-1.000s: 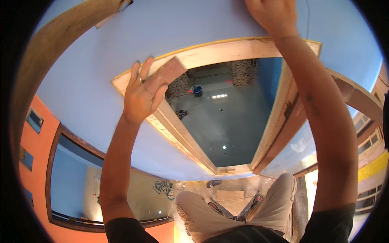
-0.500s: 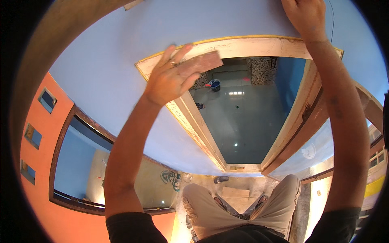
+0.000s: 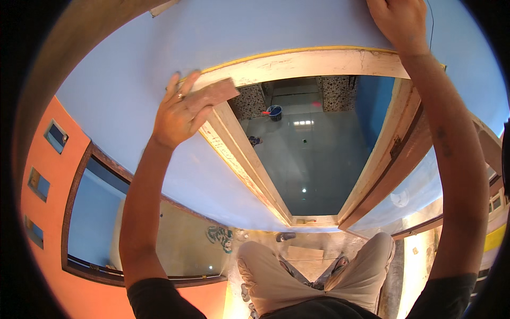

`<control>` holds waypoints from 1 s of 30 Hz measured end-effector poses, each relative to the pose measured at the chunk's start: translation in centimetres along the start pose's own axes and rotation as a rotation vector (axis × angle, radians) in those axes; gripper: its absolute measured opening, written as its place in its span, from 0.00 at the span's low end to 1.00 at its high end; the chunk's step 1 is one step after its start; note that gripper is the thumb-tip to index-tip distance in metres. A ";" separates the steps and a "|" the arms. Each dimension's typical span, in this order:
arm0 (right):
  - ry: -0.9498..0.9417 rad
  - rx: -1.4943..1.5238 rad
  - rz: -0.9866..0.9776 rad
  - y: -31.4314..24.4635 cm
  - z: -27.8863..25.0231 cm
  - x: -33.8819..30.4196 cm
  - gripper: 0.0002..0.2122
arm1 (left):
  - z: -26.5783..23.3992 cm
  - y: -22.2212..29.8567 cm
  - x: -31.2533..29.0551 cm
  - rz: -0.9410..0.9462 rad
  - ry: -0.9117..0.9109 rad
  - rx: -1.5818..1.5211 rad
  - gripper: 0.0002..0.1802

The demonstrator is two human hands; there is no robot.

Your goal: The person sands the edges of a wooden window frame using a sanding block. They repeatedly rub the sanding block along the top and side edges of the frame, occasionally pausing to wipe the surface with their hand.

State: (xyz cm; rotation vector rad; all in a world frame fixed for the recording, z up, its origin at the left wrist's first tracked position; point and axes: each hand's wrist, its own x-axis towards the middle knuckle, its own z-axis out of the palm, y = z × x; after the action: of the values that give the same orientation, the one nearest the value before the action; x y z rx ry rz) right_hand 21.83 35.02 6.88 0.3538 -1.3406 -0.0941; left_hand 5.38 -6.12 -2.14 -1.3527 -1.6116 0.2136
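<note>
Reddish-brown, flat rectangular sheet (image 3: pixel 213 94) sits clamped by thumb and fingers of our left hand (image 3: pixel 176 118) at the upper-left corner of the pale wooden door frame (image 3: pixel 308 63), whose streaked surface we judge part-finished; our right hand (image 3: pixel 401 26), above its right end, has cropped fingers, closure undeterminable.

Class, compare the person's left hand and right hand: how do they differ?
The left hand holds a flat reddish pad at the door frame's upper left corner; the right hand shows no pad. The left hand wears a ring; none shows on the right hand, whose fingertips the picture's top edge cuts off. Both reach up in front of the blue wall.
</note>
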 end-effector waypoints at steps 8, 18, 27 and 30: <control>-0.041 0.084 0.215 -1.6 0.0 -0.4 0.09 | 1.2 4.7 5.4 -0.044 0.083 -0.268 0.11; -0.049 0.008 0.129 -2.0 -0.4 0.3 0.08 | 2.4 8.0 9.1 -0.083 0.210 -0.290 0.17; 0.022 -0.050 0.022 -0.2 -0.1 0.2 0.08 | 0.6 2.1 -0.4 -0.126 -0.007 0.040 0.22; 0.018 -0.027 0.002 0.2 0.1 0.1 0.08 | 1.1 5.3 4.3 -0.081 0.030 -0.054 0.15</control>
State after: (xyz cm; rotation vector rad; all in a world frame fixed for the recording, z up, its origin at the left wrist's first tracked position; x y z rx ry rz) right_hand 21.77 35.14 6.99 0.3298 -1.3206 -0.1077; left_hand 8.46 -0.15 -3.87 -1.3221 -1.6541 0.1012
